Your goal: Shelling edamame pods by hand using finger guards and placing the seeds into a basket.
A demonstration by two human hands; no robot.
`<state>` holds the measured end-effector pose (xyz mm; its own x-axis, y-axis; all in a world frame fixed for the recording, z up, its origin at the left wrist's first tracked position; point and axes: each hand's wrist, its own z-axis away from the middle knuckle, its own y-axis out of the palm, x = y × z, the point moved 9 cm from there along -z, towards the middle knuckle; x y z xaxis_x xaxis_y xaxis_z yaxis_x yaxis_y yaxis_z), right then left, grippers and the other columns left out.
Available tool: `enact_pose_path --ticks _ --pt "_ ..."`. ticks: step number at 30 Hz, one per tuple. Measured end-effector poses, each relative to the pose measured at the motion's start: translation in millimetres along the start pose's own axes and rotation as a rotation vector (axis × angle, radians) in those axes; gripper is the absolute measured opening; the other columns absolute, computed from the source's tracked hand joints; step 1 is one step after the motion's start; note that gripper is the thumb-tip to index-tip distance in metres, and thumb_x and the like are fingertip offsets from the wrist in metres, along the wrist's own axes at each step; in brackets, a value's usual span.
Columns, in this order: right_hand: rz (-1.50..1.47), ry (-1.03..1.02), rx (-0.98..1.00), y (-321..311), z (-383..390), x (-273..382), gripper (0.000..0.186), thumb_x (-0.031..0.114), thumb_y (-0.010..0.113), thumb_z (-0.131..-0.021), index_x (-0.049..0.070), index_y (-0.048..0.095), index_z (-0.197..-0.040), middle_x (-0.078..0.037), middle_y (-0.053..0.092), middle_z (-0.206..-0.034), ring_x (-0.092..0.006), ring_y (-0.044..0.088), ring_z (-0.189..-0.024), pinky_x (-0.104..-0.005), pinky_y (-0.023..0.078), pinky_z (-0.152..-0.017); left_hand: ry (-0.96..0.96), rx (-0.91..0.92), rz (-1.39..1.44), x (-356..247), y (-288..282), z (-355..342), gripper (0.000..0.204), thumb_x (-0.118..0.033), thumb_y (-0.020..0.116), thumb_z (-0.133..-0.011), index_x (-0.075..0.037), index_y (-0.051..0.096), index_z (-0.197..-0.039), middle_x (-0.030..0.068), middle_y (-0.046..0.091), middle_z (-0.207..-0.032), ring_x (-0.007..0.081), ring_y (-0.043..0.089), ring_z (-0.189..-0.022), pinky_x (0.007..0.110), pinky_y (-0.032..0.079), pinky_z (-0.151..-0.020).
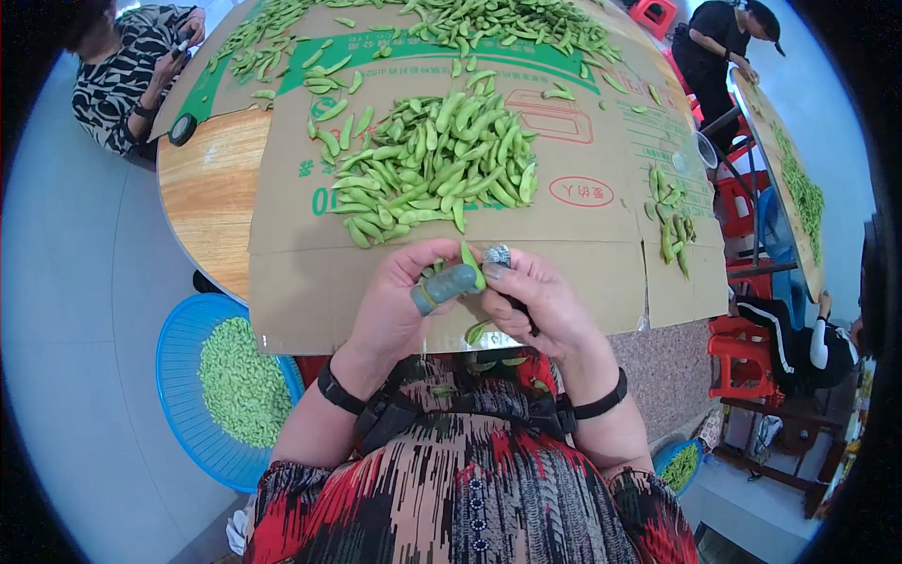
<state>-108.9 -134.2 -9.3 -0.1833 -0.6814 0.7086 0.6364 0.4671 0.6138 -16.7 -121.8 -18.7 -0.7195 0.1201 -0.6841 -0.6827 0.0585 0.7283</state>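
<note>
My left hand [399, 287] is closed around a green soybean pod [472, 267] held upright above the near edge of the cardboard. A grey-green sleeve [443, 288] covers one of its fingers. Close against the pod, my right hand [545, 301] is closed on a small tool with a dark handle [521, 312]; its exact kind is hidden by the fingers. Just beyond both hands lies a heap of soybean pods [437, 160] on the flattened cardboard [310, 282]. Below the hands, a pod [477, 332] shows near the cardboard edge.
A blue basket [174, 376] of shelled beans stands low at my left. More pods [526, 23] cover the table's far side, with a smaller group [669, 221] at right. One person [132, 75] is at far left; others work by another table [775, 141] at right.
</note>
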Motion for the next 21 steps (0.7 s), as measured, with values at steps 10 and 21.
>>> enact_pose_path --ticks 10,21 --pt "0.289 -0.057 -0.051 2.8 8.3 1.5 0.020 0.021 0.041 -0.097 0.007 0.053 -0.090 0.006 0.045 -0.065 -0.0013 0.035 -0.053 -0.0169 0.027 -0.045 0.117 -0.223 -0.092 -9.8 -9.4 -0.8 0.015 0.004 0.062 -0.077 -0.007 0.056 -0.085 -0.0023 0.058 -0.080 0.0047 0.052 -0.074 0.019 0.040 -0.065" --pt "-0.113 0.041 -0.005 6.0 6.1 -6.8 0.017 0.017 0.044 -0.095 0.007 0.057 -0.091 0.007 0.046 -0.061 -0.0001 0.033 -0.047 -0.0156 0.025 -0.042 -0.069 -0.003 0.195 8.2 -4.6 1.1 0.013 -0.006 0.065 -0.081 -0.007 0.057 -0.091 -0.0018 0.057 -0.077 0.0047 0.051 -0.066 0.018 0.040 -0.058"
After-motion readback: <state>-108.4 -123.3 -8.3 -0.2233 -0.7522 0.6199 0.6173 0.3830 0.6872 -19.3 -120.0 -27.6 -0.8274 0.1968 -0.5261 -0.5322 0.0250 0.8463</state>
